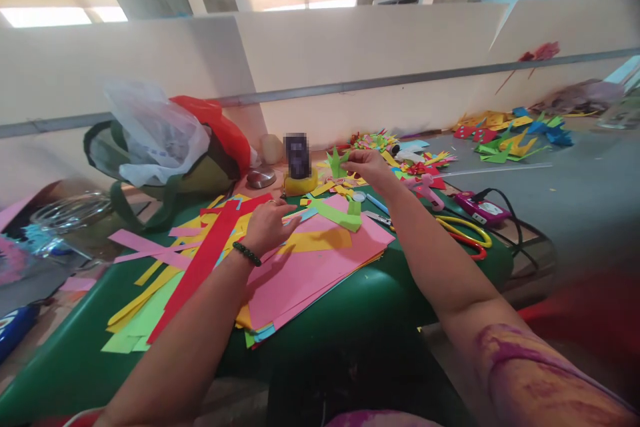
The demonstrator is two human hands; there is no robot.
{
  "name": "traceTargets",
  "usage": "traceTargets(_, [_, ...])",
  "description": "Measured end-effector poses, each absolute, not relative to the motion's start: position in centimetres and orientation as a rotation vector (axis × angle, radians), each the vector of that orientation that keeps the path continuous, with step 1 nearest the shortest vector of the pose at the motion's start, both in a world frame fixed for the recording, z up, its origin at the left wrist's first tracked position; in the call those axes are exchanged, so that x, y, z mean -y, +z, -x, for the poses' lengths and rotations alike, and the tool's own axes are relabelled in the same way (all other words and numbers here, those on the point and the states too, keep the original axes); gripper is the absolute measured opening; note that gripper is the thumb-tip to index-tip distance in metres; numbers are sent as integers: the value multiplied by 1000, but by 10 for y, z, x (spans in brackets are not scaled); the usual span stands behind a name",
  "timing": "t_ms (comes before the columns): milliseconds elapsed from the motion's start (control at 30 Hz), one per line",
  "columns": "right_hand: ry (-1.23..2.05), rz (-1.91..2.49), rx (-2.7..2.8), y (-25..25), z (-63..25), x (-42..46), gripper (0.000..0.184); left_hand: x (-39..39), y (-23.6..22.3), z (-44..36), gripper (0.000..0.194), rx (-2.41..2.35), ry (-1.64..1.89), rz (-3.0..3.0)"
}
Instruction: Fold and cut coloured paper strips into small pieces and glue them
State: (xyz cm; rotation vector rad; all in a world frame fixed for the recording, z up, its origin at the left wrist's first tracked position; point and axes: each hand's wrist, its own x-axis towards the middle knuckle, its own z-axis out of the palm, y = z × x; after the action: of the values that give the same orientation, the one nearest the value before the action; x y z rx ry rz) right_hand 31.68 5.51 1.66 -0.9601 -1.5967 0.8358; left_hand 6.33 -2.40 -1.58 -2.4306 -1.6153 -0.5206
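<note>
My right hand (370, 168) pinches a small green paper piece with pointed, spiky tips (337, 163) and holds it up above the table. My left hand (270, 225), with a dark bead bracelet at the wrist, hovers low over the paper strips; its fingers are apart and nothing shows in them. Close to it lie a long red paper strip (205, 260) and a yellow paper strip (320, 240). A stack of pink paper sheets (305, 287) is spread under both hands. On the stack rests a cut green paper strip (340, 215).
A utility knife (379, 217) and scissors with yellow and red handles (467, 230) lie at the right. A pink glue gun (425, 192) and a purple power socket (481, 209) stand beyond. A bag with plastic (165, 153) sits back left. A phone (299, 157) stands upright behind.
</note>
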Motion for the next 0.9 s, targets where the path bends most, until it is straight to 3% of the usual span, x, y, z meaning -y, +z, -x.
traceTargets(267, [803, 1002, 1744, 42, -322, -19, 12, 27, -9, -60, 31, 1765, -646, 2378])
traceTargets(600, [885, 1083, 1693, 49, -346, 44, 24, 23, -14, -59, 34, 1657, -713, 2549])
traceTargets(900, [722, 1301, 1778, 28, -316, 14, 31, 25, -12, -62, 33, 1664, -719, 2564])
